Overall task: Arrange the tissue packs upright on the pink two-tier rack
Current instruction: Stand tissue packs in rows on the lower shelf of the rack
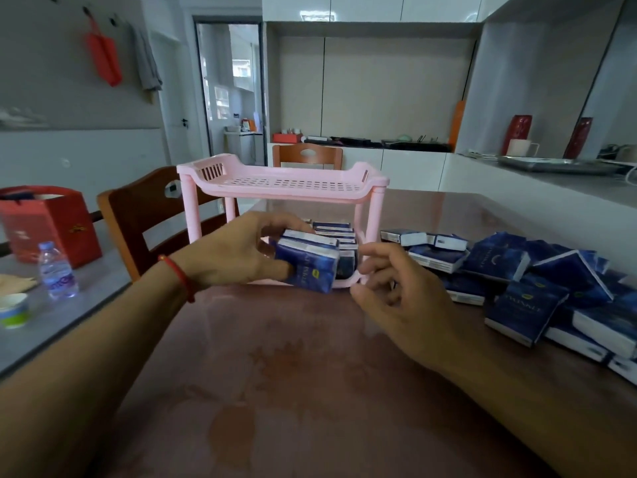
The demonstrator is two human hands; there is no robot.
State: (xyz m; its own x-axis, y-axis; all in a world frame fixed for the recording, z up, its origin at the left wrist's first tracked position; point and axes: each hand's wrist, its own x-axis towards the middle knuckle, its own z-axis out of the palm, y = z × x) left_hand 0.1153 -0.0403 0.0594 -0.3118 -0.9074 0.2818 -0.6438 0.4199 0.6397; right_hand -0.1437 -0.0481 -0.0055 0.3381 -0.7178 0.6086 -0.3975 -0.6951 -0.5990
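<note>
A dark blue plastic-wrapped tissue pack (307, 262) is gripped in the left hand (238, 250) at the near edge of the pink plastic two-tier rack's (282, 182) lower shelf, where other packs (339, 232) already stand. The right hand (396, 288) hovers just beside it, fingers loosely curled and holding nothing, while a loose heap of blue packs (537, 281) lies right on the reddish-brown desk (293, 391)

Blue tissue pack (308, 262) upright at pink rack's (282, 181) lower tier.
</note>
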